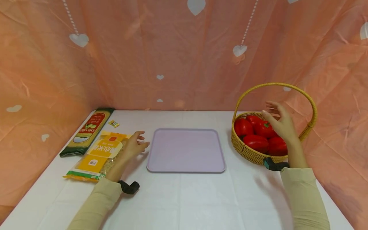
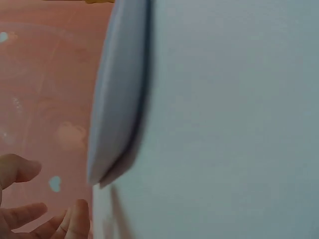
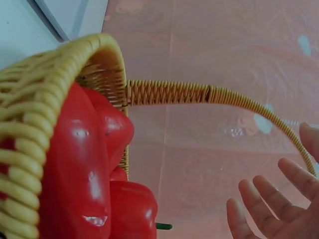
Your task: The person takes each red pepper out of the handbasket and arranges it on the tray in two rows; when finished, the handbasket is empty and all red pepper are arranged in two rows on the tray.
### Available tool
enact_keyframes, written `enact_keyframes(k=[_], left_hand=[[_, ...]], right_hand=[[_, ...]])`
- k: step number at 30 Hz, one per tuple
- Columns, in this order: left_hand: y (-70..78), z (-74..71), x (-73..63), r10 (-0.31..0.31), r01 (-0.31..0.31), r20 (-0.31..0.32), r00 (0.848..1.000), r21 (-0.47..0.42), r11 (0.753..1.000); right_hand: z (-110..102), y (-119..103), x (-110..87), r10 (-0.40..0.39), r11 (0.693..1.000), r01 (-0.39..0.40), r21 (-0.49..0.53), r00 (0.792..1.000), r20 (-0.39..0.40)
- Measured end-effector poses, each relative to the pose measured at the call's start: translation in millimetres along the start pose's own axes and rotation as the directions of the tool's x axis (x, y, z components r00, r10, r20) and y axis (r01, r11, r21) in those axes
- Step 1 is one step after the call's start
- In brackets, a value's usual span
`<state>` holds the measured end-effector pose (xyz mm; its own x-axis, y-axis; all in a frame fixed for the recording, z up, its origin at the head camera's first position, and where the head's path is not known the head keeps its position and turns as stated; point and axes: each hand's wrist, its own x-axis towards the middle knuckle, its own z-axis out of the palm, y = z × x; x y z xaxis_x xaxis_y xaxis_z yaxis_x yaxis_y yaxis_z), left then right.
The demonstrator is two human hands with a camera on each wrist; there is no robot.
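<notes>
My left hand [image 1: 133,147] hovers by the right side of a yellow noodle-like food packet [image 1: 104,147], fingers spread and loosely bent, holding nothing. Just right of it lies a flat lilac tray [image 1: 187,150], whose edge also crosses the left wrist view. My right hand [image 1: 284,124] is raised over a wicker basket [image 1: 241,148] with a tall arched handle [image 1: 276,84]. Several shiny red vegetables [image 1: 256,143] fill the basket; one in the right wrist view looks like a red pepper [image 3: 132,209] with a green stem. Those right fingers [image 3: 269,199] are relaxed, gripping nothing.
A dark green and gold packet [image 1: 90,132] lies at the back left, with a small yellow wrapped piece [image 1: 114,123] beside it. A white cloth covers the table [image 1: 184,198]. Pink curtains [image 1: 172,57] with white hearts close off the back and sides.
</notes>
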<state>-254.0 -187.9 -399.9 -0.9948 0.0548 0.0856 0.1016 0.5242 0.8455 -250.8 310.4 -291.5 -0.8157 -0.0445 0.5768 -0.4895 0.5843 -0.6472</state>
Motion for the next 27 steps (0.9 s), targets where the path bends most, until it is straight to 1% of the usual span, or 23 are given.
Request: enact_keyframes(k=[2,5,9,12,14,16,20,23,27], left_hand=[[-3.5,3.4,0.6,-0.019,0.019,0.0,1.0,0.006,1.0],[-7.5,7.9,1.4,-0.025,0.025,0.008,1.0,0.001,1.0],[-10.4,13.5,2.2,-0.013,0.013,0.027,1.0,-0.02,1.0],[-11.2,16.8,1.9,-0.01,0.012,0.037,0.999,-0.035,0.999],[-11.2,17.3,1.4,-0.001,0.002,0.038,0.999,-0.036,0.999],[-11.1,17.4,1.1,0.007,-0.006,0.037,0.999,-0.035,0.999],[-11.1,17.6,0.4,0.016,-0.016,0.04,0.999,-0.016,1.0],[-11.5,18.2,0.3,0.018,-0.019,0.047,0.999,0.001,1.0],[-13.4,18.7,1.6,0.015,-0.016,0.048,0.999,0.008,1.0]], right_hand=[[-2.1,11.4,4.5,0.034,0.999,-0.034,-0.022,0.999,0.018],[-5.6,22.2,9.0,0.066,0.997,-0.064,-0.044,0.997,0.047],[-9.1,30.3,11.0,0.102,0.991,-0.096,-0.09,0.993,0.063],[-11.4,34.7,11.2,0.149,0.982,-0.138,-0.128,0.986,0.075],[-13.0,36.9,11.9,0.189,0.975,-0.176,-0.133,0.978,0.093],[-15.1,39.7,12.6,0.228,0.969,-0.213,-0.123,0.966,0.122],[-19.2,45.3,13.6,0.297,0.953,-0.278,-0.116,0.934,0.2],[-21.4,49.2,13.4,0.333,0.942,-0.312,-0.12,0.907,0.257],[-23.9,54.1,12.2,0.352,0.936,-0.337,-0.103,0.881,0.315]])
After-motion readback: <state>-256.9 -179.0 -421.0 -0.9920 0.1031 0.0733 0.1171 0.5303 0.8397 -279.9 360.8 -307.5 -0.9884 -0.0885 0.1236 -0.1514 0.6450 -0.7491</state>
